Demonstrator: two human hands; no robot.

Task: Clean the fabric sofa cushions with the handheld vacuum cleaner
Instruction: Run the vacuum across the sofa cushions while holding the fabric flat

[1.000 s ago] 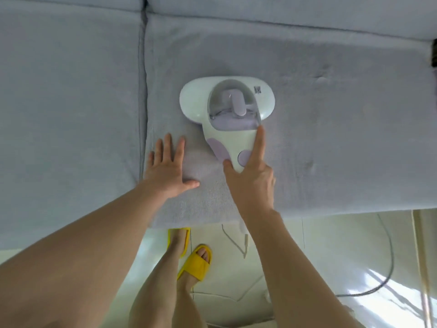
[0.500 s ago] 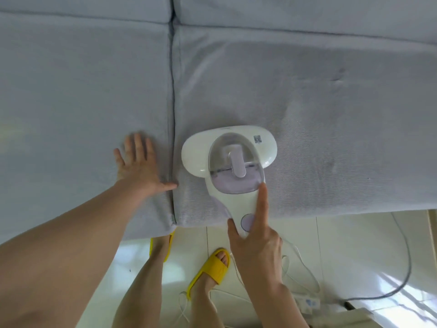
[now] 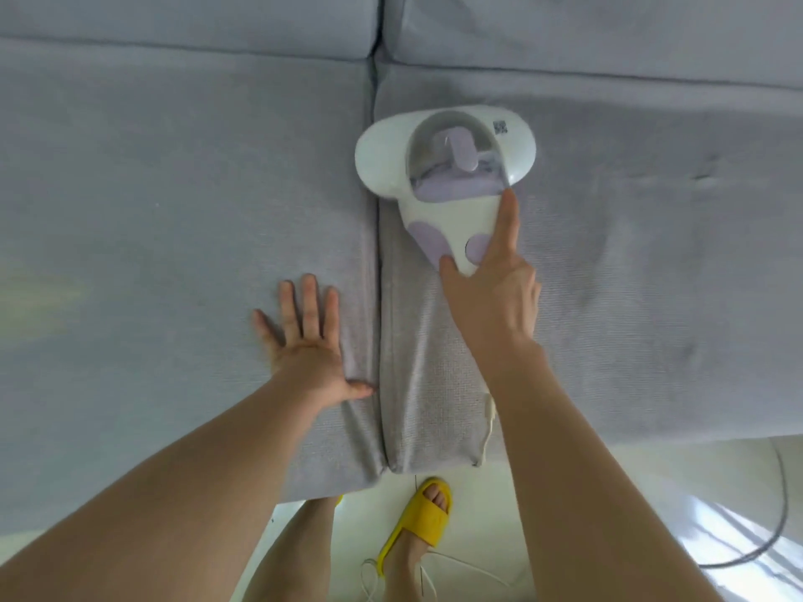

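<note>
A white and lilac handheld vacuum cleaner lies head-down on the right grey seat cushion, close to the seam between the two cushions. My right hand grips its handle, with the forefinger stretched along the right side of the body. My left hand rests flat with spread fingers on the left grey seat cushion, just left of the seam. The vacuum's white cord trails off the cushion's front edge under my right forearm.
Grey back cushions run along the top. Below the sofa's front edge is a pale tiled floor with my feet in yellow slippers, loose white cord and a grey cable at the right.
The vacuum has moved away from the cushion's front edge toward the backrest, along the seam. My left hand stays flat on the left cushion.
</note>
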